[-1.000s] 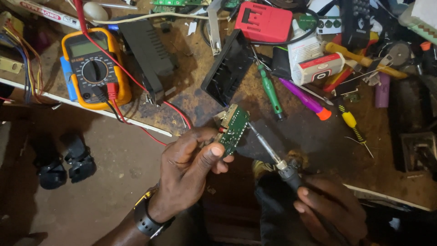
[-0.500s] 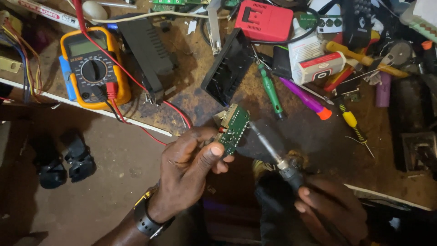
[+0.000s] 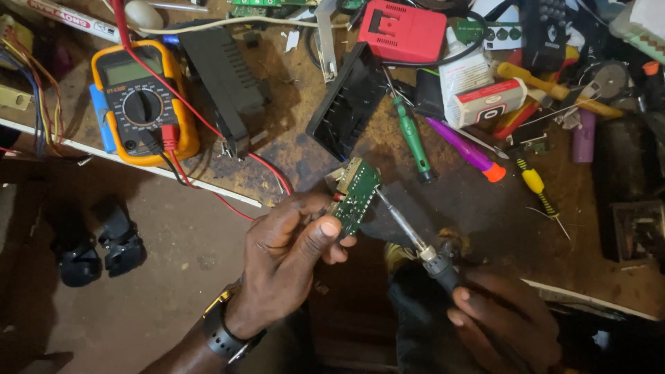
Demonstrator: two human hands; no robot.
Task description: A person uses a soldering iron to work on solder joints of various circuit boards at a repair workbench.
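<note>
Your left hand (image 3: pixel 291 249) pinches small green circuit board (image 3: pixel 357 197) by near end, thumb and fingers closed, holding it above bench edge. Your right hand (image 3: pixel 502 325) grips soldering iron (image 3: pixel 415 239) handle, fist closed; tip touches board. Yellow multimeter (image 3: pixel 142 104) far left.

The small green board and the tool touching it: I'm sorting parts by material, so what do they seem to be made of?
The green board, held in the left hand, looks like rigid laminate with a matte green coating, dotted with small pale solder spots. The soldering iron in the right hand has a shiny, bare metal shaft and a dark handle, probably plastic, though it is dim there.
</note>
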